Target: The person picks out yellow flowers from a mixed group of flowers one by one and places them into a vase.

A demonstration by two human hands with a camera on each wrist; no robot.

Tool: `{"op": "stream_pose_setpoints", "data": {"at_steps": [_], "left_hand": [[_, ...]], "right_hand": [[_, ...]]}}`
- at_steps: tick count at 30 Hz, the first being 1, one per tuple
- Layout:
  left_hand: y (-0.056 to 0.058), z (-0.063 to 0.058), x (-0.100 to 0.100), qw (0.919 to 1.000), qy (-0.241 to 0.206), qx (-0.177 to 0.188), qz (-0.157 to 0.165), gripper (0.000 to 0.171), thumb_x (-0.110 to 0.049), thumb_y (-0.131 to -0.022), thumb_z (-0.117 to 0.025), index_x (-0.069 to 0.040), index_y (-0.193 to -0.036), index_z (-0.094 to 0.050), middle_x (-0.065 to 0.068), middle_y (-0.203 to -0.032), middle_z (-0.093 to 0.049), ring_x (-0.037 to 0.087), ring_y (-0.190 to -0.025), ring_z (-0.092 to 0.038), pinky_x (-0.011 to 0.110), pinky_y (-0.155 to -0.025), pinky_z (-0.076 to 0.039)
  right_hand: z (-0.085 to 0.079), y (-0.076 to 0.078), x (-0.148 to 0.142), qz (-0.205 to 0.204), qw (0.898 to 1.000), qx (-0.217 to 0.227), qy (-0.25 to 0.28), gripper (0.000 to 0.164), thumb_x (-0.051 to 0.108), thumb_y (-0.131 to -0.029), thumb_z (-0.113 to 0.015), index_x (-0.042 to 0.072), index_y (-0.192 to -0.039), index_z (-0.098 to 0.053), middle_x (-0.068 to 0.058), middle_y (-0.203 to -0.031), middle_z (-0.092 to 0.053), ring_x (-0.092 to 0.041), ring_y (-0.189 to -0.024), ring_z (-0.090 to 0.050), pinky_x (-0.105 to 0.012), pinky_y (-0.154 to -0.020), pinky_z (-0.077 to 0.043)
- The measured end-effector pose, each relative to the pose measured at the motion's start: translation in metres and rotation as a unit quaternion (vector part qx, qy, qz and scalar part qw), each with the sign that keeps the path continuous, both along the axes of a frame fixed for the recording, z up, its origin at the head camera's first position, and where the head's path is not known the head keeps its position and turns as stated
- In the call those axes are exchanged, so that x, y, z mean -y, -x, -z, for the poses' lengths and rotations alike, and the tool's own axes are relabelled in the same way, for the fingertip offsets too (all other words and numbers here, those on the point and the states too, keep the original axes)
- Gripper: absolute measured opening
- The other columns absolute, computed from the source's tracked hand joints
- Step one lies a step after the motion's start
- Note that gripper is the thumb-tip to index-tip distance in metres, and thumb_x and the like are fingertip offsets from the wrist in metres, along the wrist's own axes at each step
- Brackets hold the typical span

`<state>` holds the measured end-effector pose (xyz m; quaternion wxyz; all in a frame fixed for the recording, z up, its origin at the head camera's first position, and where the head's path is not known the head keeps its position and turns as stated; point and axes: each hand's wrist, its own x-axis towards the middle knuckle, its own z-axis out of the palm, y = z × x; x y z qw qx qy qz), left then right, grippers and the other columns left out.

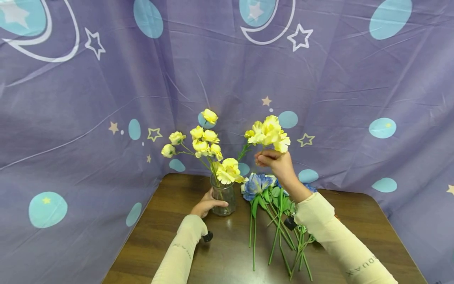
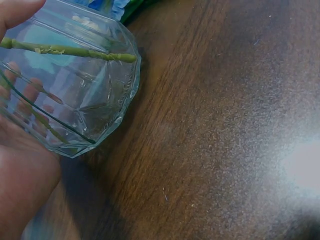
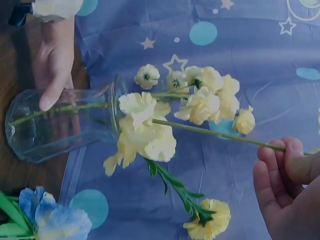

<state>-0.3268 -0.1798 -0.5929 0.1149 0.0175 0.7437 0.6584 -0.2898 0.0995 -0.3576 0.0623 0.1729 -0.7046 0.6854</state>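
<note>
My left hand (image 1: 209, 204) is wrapped around a clear glass vase (image 1: 227, 197) standing on the table. Inside the vase, green stems (image 2: 85, 51) show through its faceted wall. Small round yellow flowers (image 1: 201, 146) rise from it, and a larger ruffled yellow flower (image 3: 147, 127) leans over its rim. A leafy side stem with a yellow bloom (image 3: 207, 220) juts out beside that flower. My right hand (image 1: 278, 163), higher and to the right, pinches a ruffled yellow flower (image 1: 269, 132) by its stem (image 3: 220, 134). The stem's lower end passes behind the bloom at the vase mouth.
Blue flowers (image 1: 256, 187) and others with green stems (image 1: 274, 244) lie in a pile on the wooden table (image 1: 170, 244), right of the vase and below my right forearm. A purple patterned curtain (image 1: 220, 71) hangs behind and around the table.
</note>
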Motion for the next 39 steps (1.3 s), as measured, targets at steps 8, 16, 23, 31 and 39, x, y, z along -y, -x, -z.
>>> {"op": "stream_pose_setpoints", "data": {"at_steps": [8,16,23,31,39], "left_hand": [[0.000,0.000,0.000,1.0000,-0.002,0.004,-0.005,0.112,-0.010,-0.073,-0.088,-0.006,-0.162,-0.019,0.023,-0.162,-0.034,0.042,-0.147,-0.035,0.056,-0.122,-0.031],[0.000,-0.002,-0.001,0.9993,0.029,0.021,-0.006,0.119,-0.016,-0.074,-0.089,-0.008,-0.164,-0.012,0.023,-0.168,-0.019,0.045,-0.152,-0.024,0.060,-0.122,-0.028],[-0.003,-0.005,-0.002,0.9998,0.018,0.004,-0.001,0.111,-0.010,-0.075,-0.088,-0.009,-0.163,-0.019,0.022,-0.165,-0.028,0.043,-0.150,-0.030,0.057,-0.122,-0.031],[-0.004,-0.007,-0.001,0.9992,0.022,0.030,-0.012,0.119,-0.014,-0.075,-0.088,-0.008,-0.164,-0.010,0.021,-0.169,-0.015,0.044,-0.153,-0.022,0.058,-0.122,-0.031],[0.000,-0.004,0.000,0.9998,-0.001,0.019,-0.002,0.116,-0.012,-0.074,-0.088,-0.007,-0.163,-0.013,0.020,-0.167,-0.025,0.043,-0.150,-0.030,0.058,-0.122,-0.031]], "right_hand": [[0.003,0.001,0.024,0.001,0.998,-0.052,0.030,0.019,-0.004,-0.095,-0.066,-0.021,-0.101,-0.069,-0.016,-0.092,-0.077,-0.010,-0.074,-0.073,-0.025,-0.072,-0.063],[0.012,-0.001,0.046,0.020,0.997,-0.068,0.001,0.016,-0.002,-0.094,-0.067,-0.017,-0.098,-0.072,-0.036,-0.101,-0.071,-0.013,-0.078,-0.074,-0.024,-0.074,-0.062],[0.020,0.000,0.061,0.062,0.993,-0.068,-0.070,0.014,-0.001,-0.094,-0.068,-0.011,-0.091,-0.076,-0.026,-0.091,-0.070,-0.040,-0.089,-0.075,-0.044,-0.084,-0.063],[0.021,0.004,0.073,0.082,0.992,-0.026,-0.091,0.052,-0.009,-0.091,-0.056,0.010,-0.048,-0.036,-0.023,-0.075,-0.062,-0.039,-0.083,-0.075,-0.034,-0.062,-0.059],[0.021,0.005,0.082,0.089,0.987,-0.061,-0.117,0.056,-0.015,-0.081,-0.050,0.019,-0.050,-0.018,0.007,-0.049,-0.019,0.001,-0.039,-0.012,-0.021,-0.044,-0.022]]}}
